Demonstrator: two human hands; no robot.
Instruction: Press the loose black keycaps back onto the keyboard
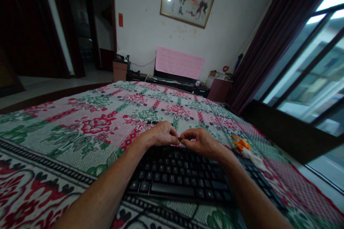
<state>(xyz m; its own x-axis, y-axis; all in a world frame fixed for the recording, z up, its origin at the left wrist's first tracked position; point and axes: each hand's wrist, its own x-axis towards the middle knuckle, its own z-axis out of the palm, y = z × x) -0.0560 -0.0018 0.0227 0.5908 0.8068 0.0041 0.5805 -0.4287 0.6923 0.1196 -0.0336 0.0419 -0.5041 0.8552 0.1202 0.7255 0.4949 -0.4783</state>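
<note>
A flowered cover [99,125] is spreading out beneath everything, and on it a black keyboard [185,177] is lying before the person, its long axis running from left to right and its right end slanting a little nearer to the body. Both forearms are passing over the keys, the right one hiding part of them. The left hand [163,134] and the right hand [201,141] are meeting just past the keyboard's far edge, fingers bent and tips drawn close together in a narrow pinch. Beyond the right wrist, a white crumpled item [254,159] and an orange item [242,144] are resting side by side, and a few dark bits [153,122] are lying behind the left hand. Smallest of all, a small dark piece [180,140] is sitting right between the two sets of fingertips, so the handling is probably turning on that meeting point; neither hand is looking clearly nearer, and the piece is showing too small for its long axis, or which hand is bearing it, to be told
</note>
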